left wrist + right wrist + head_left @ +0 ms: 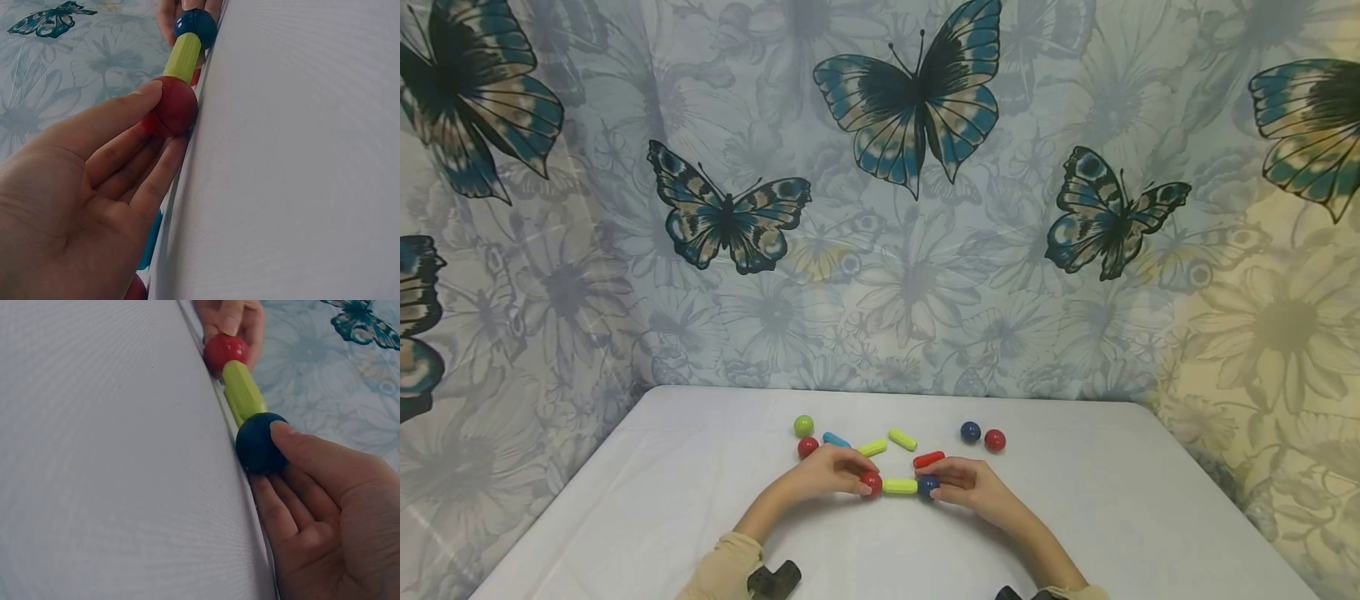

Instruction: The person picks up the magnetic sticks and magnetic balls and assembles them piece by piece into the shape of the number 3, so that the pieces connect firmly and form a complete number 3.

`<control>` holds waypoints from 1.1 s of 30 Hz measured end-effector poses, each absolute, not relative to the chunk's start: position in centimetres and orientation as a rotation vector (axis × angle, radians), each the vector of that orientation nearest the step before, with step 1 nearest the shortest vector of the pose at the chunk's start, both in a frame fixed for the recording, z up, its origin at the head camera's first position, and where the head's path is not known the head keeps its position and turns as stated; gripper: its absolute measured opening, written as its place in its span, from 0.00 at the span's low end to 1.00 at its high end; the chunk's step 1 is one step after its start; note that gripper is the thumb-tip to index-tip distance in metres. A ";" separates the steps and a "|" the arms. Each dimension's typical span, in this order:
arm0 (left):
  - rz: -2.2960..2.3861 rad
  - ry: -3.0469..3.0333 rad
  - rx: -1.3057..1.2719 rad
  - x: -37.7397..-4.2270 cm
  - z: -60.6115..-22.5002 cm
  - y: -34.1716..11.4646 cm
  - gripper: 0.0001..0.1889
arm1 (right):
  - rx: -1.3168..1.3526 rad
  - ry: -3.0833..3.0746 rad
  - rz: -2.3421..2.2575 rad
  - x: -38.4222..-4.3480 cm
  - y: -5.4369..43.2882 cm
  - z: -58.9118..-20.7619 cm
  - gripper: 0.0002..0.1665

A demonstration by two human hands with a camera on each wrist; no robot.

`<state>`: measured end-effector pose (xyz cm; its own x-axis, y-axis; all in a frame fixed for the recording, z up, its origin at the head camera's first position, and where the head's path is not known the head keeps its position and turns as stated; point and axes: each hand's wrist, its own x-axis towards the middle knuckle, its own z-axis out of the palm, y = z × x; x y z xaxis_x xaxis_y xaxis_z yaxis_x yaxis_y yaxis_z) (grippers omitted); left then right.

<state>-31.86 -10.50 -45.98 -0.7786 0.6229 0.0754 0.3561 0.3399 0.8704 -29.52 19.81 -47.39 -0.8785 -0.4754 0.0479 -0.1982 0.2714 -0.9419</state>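
Between both hands a yellow-green rod [899,486] joins a red ball [872,483] on the left to a dark blue ball [928,486] on the right. My left hand [831,472] pinches the red ball; in the left wrist view the thumb lies on top and the fingers underneath. On the other end, my right hand [970,485] grips the blue ball [262,444] between thumb and fingertips. The rod runs roughly level from side to side, low over the white table. A loose red rod [929,459] lies just behind the right fingertips.
Behind the left hand lie a green ball [803,426], another red ball [808,447] and a blue rod [836,439]. Two yellow-green rods [902,439] rest near the middle. Farther right sit a dark blue ball [970,432] and a red ball [995,440]. A butterfly-patterned cloth [917,317] hangs behind the table.
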 end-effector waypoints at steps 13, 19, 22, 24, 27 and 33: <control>1.441 2.283 0.868 -32.0 -46.1 -10.3 0.20 | -0.643 2.289 -1.651 -29.4 19.8 -47.3 0.22; 1.515 2.339 0.947 -31.8 -46.3 -9.1 0.23 | -0.700 2.270 -1.676 -29.4 19.8 -47.4 0.23; 1.577 2.355 0.945 -31.6 -46.7 -8.3 0.22 | -0.706 2.261 -1.687 -29.4 19.8 -47.4 0.23; 1.612 2.356 0.935 -31.3 -46.8 -7.8 0.22 | -0.699 2.260 -1.689 -29.4 19.8 -47.4 0.23; 1.618 2.380 0.935 -31.0 -47.2 -7.1 0.22 | -0.677 2.264 -1.683 -29.3 19.8 -47.3 0.23; 1.601 2.436 0.956 -30.4 -47.7 -5.9 0.20 | -0.684 2.267 -1.691 -29.2 19.8 -47.3 0.23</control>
<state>-30.42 -5.93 -47.67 -0.8034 0.5328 0.2658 0.4553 0.2621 0.8509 -29.22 19.77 -47.32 -0.8640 -0.4953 0.0905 -0.2280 0.2245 -0.9474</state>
